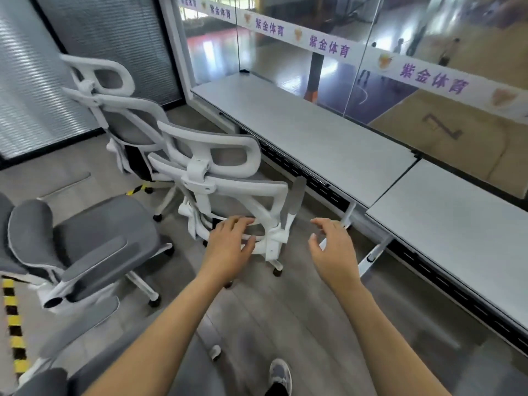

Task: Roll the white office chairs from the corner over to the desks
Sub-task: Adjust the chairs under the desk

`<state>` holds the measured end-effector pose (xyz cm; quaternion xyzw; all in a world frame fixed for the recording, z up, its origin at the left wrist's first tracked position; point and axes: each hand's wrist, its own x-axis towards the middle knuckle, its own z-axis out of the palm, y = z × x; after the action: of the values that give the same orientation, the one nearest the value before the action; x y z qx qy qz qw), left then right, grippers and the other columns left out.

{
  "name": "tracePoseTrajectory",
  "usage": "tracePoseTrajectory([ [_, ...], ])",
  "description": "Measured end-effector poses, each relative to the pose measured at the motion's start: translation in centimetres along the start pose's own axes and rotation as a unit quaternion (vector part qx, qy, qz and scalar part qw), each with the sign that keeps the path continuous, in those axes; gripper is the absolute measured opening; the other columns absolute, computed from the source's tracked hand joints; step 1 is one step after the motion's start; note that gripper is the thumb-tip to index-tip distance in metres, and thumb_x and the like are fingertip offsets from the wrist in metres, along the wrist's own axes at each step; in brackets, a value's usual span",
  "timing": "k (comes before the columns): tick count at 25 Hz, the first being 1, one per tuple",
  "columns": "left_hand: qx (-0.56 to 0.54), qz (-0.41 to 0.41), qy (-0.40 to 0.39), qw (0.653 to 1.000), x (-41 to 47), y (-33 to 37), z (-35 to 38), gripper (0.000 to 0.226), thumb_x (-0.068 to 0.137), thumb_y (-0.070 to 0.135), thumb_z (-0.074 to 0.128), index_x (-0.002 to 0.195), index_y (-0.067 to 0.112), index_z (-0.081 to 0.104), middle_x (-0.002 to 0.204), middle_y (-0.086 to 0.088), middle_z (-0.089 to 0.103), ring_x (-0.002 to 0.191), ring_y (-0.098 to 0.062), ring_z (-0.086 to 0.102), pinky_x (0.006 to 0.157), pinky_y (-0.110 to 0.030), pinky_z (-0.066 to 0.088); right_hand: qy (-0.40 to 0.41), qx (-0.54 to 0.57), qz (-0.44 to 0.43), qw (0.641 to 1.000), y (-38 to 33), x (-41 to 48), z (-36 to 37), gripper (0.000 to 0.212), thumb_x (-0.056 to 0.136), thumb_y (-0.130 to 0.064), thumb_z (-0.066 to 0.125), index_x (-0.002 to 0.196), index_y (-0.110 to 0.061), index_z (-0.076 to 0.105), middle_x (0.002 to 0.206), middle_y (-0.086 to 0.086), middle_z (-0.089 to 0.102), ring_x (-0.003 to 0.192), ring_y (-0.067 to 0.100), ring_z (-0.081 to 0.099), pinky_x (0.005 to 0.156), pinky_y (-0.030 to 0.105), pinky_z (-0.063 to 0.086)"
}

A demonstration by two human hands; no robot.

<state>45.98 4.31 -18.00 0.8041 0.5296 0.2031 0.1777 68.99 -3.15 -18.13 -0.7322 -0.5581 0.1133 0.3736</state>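
A white office chair (217, 167) with grey mesh stands in front of me, its back toward me, beside the long grey desk (314, 138). My left hand (230, 247) is over the lower white frame of its backrest, fingers spread and loosely bent; whether they touch the frame is unclear. My right hand (333, 247) hovers in the air to the right of the chair, fingers relaxed and holding nothing. A second white chair (120, 110) stands behind the first, nearer the corner. A third chair (85, 247), grey-cushioned, sits at my left with its seat facing me.
A second desk (457, 224) continues the row on the right, along a glass wall with purple lettering. Desk legs (371, 255) reach the floor near my right hand. Yellow-black tape (13, 324) marks the floor at left. My shoe (281, 375) shows below.
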Motion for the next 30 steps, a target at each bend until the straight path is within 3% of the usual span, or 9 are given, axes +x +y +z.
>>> tracePoseTrajectory([
  [4,0.017,-0.08,0.023,0.996,5.4,-3.7,-0.7,0.051,0.097,0.033,0.056,0.145,0.026,0.041,0.155,-0.005,0.036,0.138,-0.03,0.038,0.111,-0.046,0.035,-0.077,-0.027,-0.056,0.995,-0.2,8.8,5.5,0.036,0.087,-0.023,0.06,0.123,-0.016,0.061,0.117,0.004,0.064,0.102,0.028,0.06,0.09,0.043,0.049],
  [6,0.021,-0.107,0.023,0.994,7.6,-5.8,-0.9,0.06,0.097,0.033,0.056,0.151,0.029,0.031,0.161,-0.009,0.026,0.144,-0.034,0.03,0.113,-0.051,0.034,-0.118,-0.068,-0.079,0.988,-0.6,13.0,8.1,0.047,0.089,-0.031,0.062,0.133,-0.018,0.056,0.13,0.005,0.06,0.115,0.03,0.056,0.098,0.043,0.046],
  [10,0.034,-0.146,0.01,0.989,10.4,-9.7,-0.7,0.066,0.098,0.037,0.053,0.156,0.029,0.021,0.164,-0.01,0.02,0.148,-0.035,0.025,0.115,-0.055,0.032,-0.228,-0.175,-0.118,0.951,-0.2,18.5,13.5,0.063,0.094,-0.047,0.056,0.149,-0.022,0.039,0.15,0.003,0.046,0.14,0.026,0.039,0.119,0.044,0.026],
  [14,0.032,-0.132,0.023,0.99,10.1,-11.0,-0.1,0.065,0.099,0.034,0.052,0.156,0.024,0.024,0.163,-0.005,0.023,0.15,-0.03,0.022,0.119,-0.048,0.027,-0.196,-0.165,-0.137,0.957,0.3,19.2,15.4,0.04,0.095,-0.04,0.058,0.128,-0.017,0.055,0.123,0.008,0.062,0.119,0.034,0.054,0.114,0.046,0.031],
  [18,-0.057,-0.139,0.066,0.986,8.5,-11.3,0.0,0.066,0.094,0.032,0.062,0.15,0.024,0.028,0.156,-0.01,0.031,0.145,-0.029,0.031,0.116,-0.05,0.033,-0.183,-0.152,-0.121,0.964,0.2,16.4,14.7,0.036,0.095,-0.038,0.058,0.124,-0.018,0.058,0.115,0.007,0.063,0.112,0.034,0.055,0.105,0.044,0.036],
  [21,-0.106,-0.158,0.101,0.976,6.9,-11.7,-0.8,0.086,0.084,0.048,0.071,0.15,0.022,0.023,0.15,-0.01,0.038,0.137,-0.03,0.042,0.112,-0.053,0.039,-0.168,-0.162,-0.113,0.966,-0.3,11.9,12.9,0.035,0.094,-0.04,0.06,0.122,-0.021,0.058,0.109,0.004,0.063,0.107,0.03,0.056,0.099,0.041,0.038],
  [25,-0.082,-0.152,0.031,0.985,4.0,-12.0,-1.8,0.109,0.076,0.074,0.064,0.155,0.016,0.016,0.162,-0.014,0.021,0.15,-0.032,0.018,0.122,-0.052,0.021,-0.119,-0.185,-0.094,0.971,0.6,2.9,8.8,0.032,0.09,-0.041,0.064,0.116,-0.022,0.06,0.1,0.001,0.063,0.097,0.029,0.061,0.092,0.041,0.045],
  [27,-0.074,-0.111,-0.005,0.991,1.1,-10.9,-1.3,0.1,0.079,0.078,0.056,0.154,0.021,0.021,0.163,-0.015,0.017,0.152,-0.031,0.011,0.122,-0.052,0.019,-0.1,-0.19,-0.082,0.973,1.3,-2.1,6.6,0.032,0.091,-0.042,0.058,0.115,-0.021,0.061,0.098,0.001,0.064,0.094,0.028,0.062,0.09,0.04,0.047],
  [30,-0.138,-0.073,-0.037,0.987,-4.7,-7.9,-0.2,0.084,0.084,0.067,0.06,0.153,0.031,0.027,0.167,-0.006,0.003,0.154,-0.021,0.003,0.123,-0.041,0.016,-0.085,-0.197,-0.022,0.977,2.1,-9.3,3.6,0.036,0.095,-0.045,0.051,0.121,-0.023,0.061,0.109,0.0,0.065,0.103,0.026,0.06,0.098,0.042,0.044],
])
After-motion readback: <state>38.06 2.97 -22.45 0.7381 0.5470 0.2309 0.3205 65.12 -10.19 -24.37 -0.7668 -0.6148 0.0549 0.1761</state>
